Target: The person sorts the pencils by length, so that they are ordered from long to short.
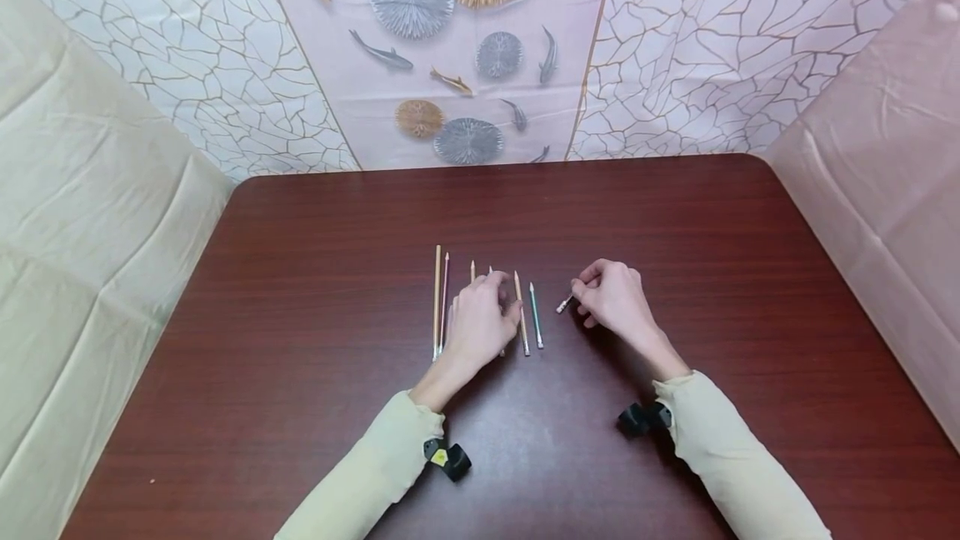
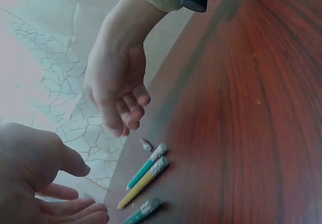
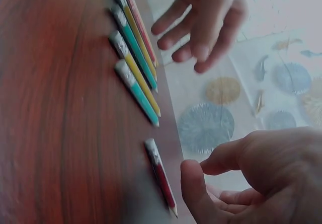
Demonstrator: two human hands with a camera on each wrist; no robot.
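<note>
My left hand hovers over a row of pencils with its fingers loosely bent and nothing in them. It partly covers the middle pencils. To its right lie a yellow pencil and a shorter green pencil. At the row's left end are a long tan pencil and a dark red pencil. My right hand is beside a short red pencil, whose eraser end shows past the fingers in the head view. In the right wrist view that pencil lies on the table, apparently apart from the loosely curved fingers.
The pencils lie on a dark reddish-brown table, with erasers toward the near edge. A patterned cloth hangs behind the table, and pale cloths hang at both sides. Each sleeve carries a black wrist camera.
</note>
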